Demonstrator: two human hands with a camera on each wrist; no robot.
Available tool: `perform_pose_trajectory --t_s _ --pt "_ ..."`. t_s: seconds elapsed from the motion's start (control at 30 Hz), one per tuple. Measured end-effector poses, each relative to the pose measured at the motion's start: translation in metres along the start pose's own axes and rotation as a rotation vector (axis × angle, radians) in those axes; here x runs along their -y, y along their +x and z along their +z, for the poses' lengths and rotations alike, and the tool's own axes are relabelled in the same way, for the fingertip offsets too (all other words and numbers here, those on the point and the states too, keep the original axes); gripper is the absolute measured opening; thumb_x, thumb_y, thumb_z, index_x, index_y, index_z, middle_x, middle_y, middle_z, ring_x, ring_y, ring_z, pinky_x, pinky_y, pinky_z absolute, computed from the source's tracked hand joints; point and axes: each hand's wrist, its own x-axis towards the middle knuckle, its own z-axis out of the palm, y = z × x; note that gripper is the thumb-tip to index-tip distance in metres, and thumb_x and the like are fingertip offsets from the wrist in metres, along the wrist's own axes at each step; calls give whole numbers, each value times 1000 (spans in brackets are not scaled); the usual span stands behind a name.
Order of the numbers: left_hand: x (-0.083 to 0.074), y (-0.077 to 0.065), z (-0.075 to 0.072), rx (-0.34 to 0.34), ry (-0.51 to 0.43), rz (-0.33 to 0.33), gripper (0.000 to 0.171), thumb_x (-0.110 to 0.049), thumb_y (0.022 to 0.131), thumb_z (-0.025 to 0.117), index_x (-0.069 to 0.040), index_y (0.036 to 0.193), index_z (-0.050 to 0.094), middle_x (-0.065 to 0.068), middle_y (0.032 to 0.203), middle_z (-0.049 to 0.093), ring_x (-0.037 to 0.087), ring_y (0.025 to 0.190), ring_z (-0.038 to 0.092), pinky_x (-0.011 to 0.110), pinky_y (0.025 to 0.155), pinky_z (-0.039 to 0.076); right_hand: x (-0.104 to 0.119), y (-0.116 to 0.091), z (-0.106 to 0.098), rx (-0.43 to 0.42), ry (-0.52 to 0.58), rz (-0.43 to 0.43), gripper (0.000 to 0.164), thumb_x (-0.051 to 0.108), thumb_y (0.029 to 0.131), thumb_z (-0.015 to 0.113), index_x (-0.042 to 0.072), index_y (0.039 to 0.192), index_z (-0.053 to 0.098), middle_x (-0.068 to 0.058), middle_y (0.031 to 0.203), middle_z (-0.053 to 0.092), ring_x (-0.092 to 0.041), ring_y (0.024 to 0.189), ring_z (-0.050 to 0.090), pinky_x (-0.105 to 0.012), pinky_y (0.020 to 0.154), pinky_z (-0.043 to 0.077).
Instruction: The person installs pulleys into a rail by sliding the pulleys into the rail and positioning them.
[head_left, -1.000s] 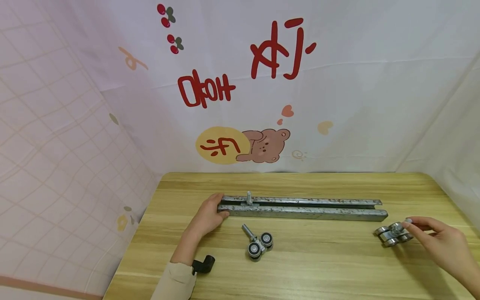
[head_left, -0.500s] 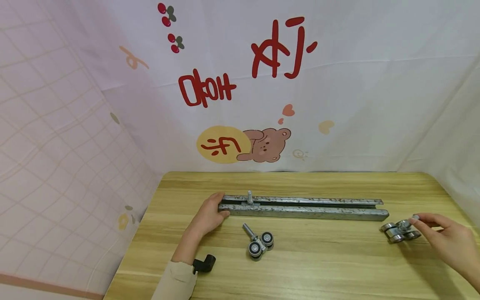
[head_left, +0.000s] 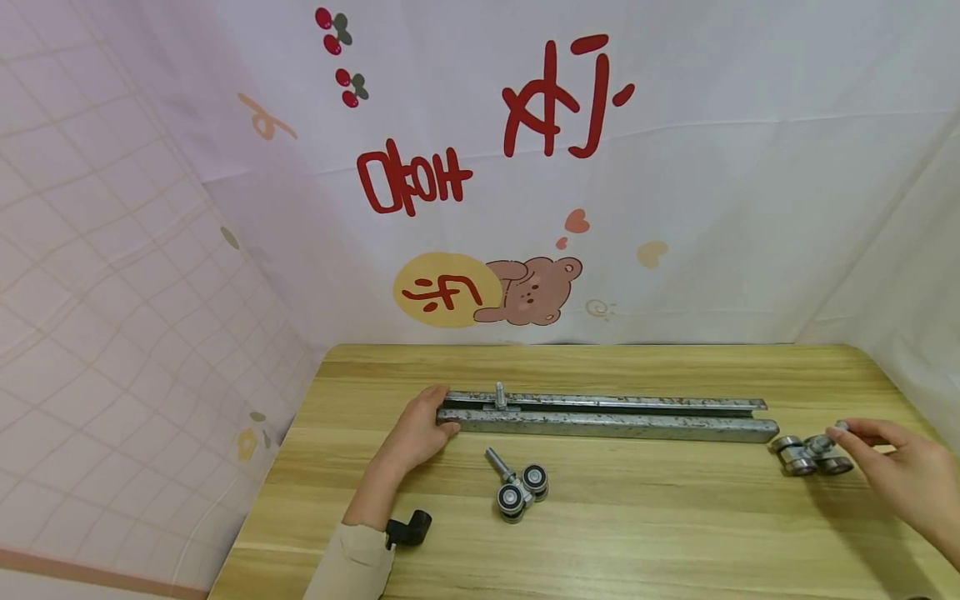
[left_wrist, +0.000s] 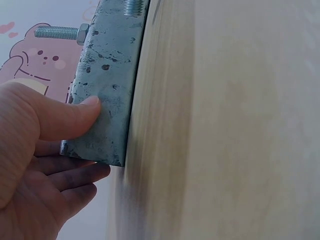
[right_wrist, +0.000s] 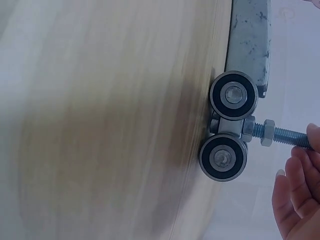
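Observation:
A worn metal channel track lies along the table, its slot facing up. My left hand grips its left end; in the left wrist view the thumb presses the side wall. Near that end a threaded bolt stands up out of the slot. Just off the right end is a roller trolley, and my right hand pinches the tip of its bolt. The right wrist view shows two of its wheels and a nut, with one wheel overlapping the track's end.
Another roller trolley lies in front of the track, bolt pointing up and left. A black wrist fitting sits at the left sleeve. Behind the wooden table hangs a printed white cloth.
My right hand has carried the roller trolley right and slightly back, past the track's right end, and its wheels have turned more level. The left hand and track stay in place.

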Motion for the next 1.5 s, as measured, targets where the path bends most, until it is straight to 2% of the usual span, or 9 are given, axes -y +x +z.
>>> perform_pose_trajectory --t_s 0.2,0.47,0.77,0.97,1.2,1.33,1.4,1.47,1.5 --pt "1 1 0 1 -1 2 70 -10 98 76 6 157 42 24 162 40 42 149 38 56 119 39 -3 6 -1 -10 -11 -12 51 32 105 67 -19 115 66 -33 101 69 12 60 44 -22 47 40" --pt "1 1 1 -4 -2 7 70 -9 97 76 6 156 43 24 161 41 42 148 39 56 118 40 -9 13 1 -31 14 -62 46 29 103 70 -16 113 69 -32 100 71 24 69 35 -17 48 37" --pt "0 -1 0 -2 -8 -2 70 -10 97 76 5 157 42 24 162 40 42 149 39 57 118 40 -8 21 3 -38 13 -109 43 28 102 71 -14 110 71 -33 101 72 15 68 45 -19 48 38" --pt "1 0 -1 2 -7 -9 70 -10 98 75 4 158 42 23 162 40 41 149 38 56 118 39 -6 27 6 -50 33 -141 37 24 102 71 -13 109 72 -34 101 72 23 71 39 -16 49 38" --pt "1 0 0 3 -8 -6 70 -10 98 75 4 158 42 23 162 40 41 149 38 56 119 39 -3 33 7 -38 38 -100 42 28 102 70 -13 112 72 -37 107 70 24 71 36 -18 51 37" --pt "1 0 0 0 -5 1 70 -10 98 76 5 157 42 23 161 41 42 149 39 56 118 40 -1 36 9 -47 31 -110 42 27 102 71 -14 112 71 -36 105 71 13 67 47 -17 50 39" --pt "0 0 0 -2 -3 3 69 -10 97 76 5 156 43 23 161 41 42 148 40 57 118 40 0 37 10 -49 26 -115 42 26 102 71 -15 112 71 -36 104 71 -5 67 60 -23 51 43" --pt "0 0 0 0 -2 3 69 -10 97 76 5 156 43 23 161 41 42 148 40 57 117 41 1 38 11 -49 20 -108 42 26 102 71 -14 112 71 -35 103 71 -5 68 60 -24 52 42" --pt "0 0 0 0 -1 3 70 -10 97 76 5 156 43 23 161 41 42 148 40 57 117 40 1 38 11 -48 19 -106 41 26 102 71 -14 112 71 -35 103 72 -13 70 63 -25 52 42"
